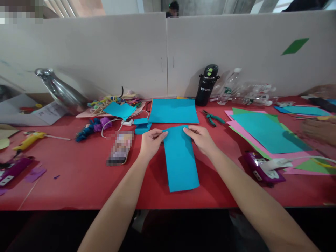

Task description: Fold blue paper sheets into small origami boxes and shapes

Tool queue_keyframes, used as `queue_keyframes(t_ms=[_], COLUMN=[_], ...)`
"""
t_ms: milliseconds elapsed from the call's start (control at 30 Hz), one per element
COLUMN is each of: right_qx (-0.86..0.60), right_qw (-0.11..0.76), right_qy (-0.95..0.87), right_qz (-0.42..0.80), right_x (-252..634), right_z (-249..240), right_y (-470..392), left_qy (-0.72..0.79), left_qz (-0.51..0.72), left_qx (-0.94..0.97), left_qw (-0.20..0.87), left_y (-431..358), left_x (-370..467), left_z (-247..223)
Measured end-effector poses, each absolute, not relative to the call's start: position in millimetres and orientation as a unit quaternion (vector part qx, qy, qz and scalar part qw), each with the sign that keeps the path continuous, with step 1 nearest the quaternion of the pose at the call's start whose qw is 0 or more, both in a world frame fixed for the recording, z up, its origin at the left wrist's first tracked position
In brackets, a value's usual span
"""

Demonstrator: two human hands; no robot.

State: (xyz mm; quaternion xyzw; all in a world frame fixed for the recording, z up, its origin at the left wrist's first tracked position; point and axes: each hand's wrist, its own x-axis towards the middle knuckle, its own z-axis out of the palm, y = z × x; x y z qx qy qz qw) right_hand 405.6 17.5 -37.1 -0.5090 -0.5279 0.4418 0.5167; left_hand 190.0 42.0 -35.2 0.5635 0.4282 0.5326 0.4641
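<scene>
A long strip of blue paper (pixel 181 161) hangs between my two hands over the red table. My left hand (pixel 152 141) pinches its far left corner between thumb and fingers. At the far right corner, my right hand (pixel 200 137) grips it the same way. The strip's near end reaches toward the table's front edge; I cannot tell whether it touches the tabletop. Just beyond my hands lies a larger blue sheet (pixel 173 111). A small folded blue paper piece (pixel 141 126) stands beyond my left hand.
A phone (pixel 120 148) lies left of my left hand. Pliers (pixel 213 118) and a black bottle (pixel 207 85) are at the back right. Stacked coloured paper (pixel 270 131) and a purple power strip (pixel 262 168) sit rightward. Another person's hand (pixel 321 129) rests at far right. A yellow glue gun (pixel 30 140) lies left.
</scene>
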Motion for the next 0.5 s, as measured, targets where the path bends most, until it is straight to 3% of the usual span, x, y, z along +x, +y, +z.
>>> queue_keyframes(t_ms=[367,500], right_qx=[-0.497,-0.503], right_qw=[0.587,0.503], right_qy=[-0.442,-0.52], right_qz=[0.461,0.473], right_x=[408.3,408.3], right_z=[-33.3,-33.9], right_y=[19.8,15.9], left_qy=[0.435,0.44], left_qz=[0.51,0.524], left_qx=[0.569,0.558], left_qw=[0.476,0.469], left_y=[38.4,42.7], left_x=[191.3,188.3], left_z=[-30.8,-37.5])
